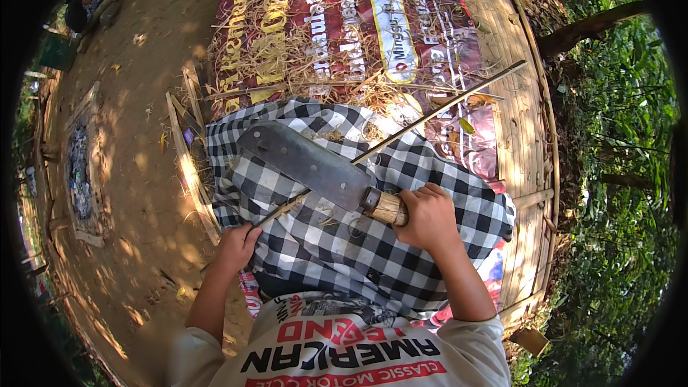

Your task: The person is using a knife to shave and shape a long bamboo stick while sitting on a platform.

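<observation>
My right hand [430, 221] is closed round the wooden handle of a broad cleaver [308, 165]. Its dark, wide blade points up and to the left over my lap. A long thin bamboo strip [441, 109] runs slantwise beneath the blade, its far end reaching to the upper right. Near its other end, my left hand [235, 249] pinches the strip. The blade hides the middle of the strip. A black-and-white checked cloth [430, 186] covers my legs, with a few shavings on it.
A maroon printed banner [287, 36], strewn with curly shavings, lies ahead on a bamboo platform [527, 150]. Split bamboo pieces [188, 165] lean at the platform's left edge. Farther left, bare ground holds a framed ash pit [81, 165]. Green plants [623, 136] grow on the right.
</observation>
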Tool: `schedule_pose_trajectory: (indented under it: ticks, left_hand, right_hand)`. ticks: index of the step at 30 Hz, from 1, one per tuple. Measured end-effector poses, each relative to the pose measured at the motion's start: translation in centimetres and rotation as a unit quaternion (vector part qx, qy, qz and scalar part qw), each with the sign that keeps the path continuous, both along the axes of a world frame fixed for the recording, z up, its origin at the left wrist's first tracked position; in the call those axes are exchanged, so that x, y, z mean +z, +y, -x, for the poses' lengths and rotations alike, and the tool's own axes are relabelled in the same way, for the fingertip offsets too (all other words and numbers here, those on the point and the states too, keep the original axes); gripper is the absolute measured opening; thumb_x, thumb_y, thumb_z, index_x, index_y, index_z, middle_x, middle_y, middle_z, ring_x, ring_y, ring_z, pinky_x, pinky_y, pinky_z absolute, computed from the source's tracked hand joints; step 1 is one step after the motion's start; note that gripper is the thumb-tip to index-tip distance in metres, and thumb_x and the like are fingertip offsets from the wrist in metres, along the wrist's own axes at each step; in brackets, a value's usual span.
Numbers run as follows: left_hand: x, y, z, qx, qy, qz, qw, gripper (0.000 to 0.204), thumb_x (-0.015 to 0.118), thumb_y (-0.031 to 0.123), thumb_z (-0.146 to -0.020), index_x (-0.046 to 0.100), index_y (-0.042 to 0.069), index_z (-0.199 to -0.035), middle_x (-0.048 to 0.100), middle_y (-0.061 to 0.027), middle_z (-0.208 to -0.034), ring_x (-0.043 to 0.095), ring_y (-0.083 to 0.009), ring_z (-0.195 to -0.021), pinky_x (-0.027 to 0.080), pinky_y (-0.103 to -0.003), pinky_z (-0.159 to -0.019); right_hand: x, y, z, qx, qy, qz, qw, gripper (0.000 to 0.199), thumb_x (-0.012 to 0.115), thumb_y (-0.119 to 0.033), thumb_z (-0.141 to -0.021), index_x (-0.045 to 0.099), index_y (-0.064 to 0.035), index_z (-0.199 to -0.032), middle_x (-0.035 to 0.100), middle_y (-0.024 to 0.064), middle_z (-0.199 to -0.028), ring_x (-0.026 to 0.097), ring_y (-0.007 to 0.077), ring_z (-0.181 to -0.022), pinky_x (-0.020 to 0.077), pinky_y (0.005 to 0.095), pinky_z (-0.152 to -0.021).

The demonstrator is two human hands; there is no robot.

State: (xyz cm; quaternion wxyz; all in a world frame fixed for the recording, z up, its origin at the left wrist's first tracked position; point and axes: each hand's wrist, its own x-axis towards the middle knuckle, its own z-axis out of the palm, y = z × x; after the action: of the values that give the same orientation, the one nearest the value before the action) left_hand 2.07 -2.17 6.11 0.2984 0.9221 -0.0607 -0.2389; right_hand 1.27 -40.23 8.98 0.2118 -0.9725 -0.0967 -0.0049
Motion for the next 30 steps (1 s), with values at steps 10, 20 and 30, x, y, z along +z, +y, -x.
schedule_pose_trajectory:
  ticks: [10,20,30]
  left_hand:
    - [-1.3,0.4,0.2,0.002,-0.004,0.024,1.000,0.040,0.053,0.032,-0.094,0.054,-0.003,-0.073,0.052,-0.0258,-0.062,0.053,-0.0468,-0.065,0.040,-0.045,-0.052]
    - [-0.5,0.2,-0.5,-0.004,0.018,0.046,0.999,0.042,0.052,0.032,-0.094,0.056,-0.004,-0.073,0.051,-0.0260,-0.060,0.053,-0.0463,-0.062,0.041,-0.044,-0.051]
    - [-0.6,0.4,-0.8,0.000,0.039,0.048,0.998,0.041,0.052,0.033,-0.094,0.059,-0.003,-0.077,0.053,-0.0259,-0.061,0.055,-0.0456,-0.062,0.042,-0.044,-0.052]
  right_hand:
    - [0.9,-3.4,0.8,-0.022,0.007,0.056,0.998,0.023,0.066,-0.017,-0.046,0.058,-0.0089,-0.065,0.059,0.0070,-0.061,0.057,0.0266,-0.061,0.0474,0.0354,-0.066]
    - [1.3,-7.1,-0.4,-0.016,-0.020,0.076,0.997,0.025,0.066,-0.017,-0.042,0.058,-0.0102,-0.065,0.058,0.0062,-0.060,0.057,0.0263,-0.062,0.0471,0.0347,-0.066]
    - [2.4,-9.8,0.3,-0.005,-0.027,0.100,0.995,0.028,0.068,-0.015,-0.044,0.060,-0.0081,-0.070,0.057,0.0079,-0.061,0.057,0.0279,-0.063,0.0467,0.0350,-0.068]
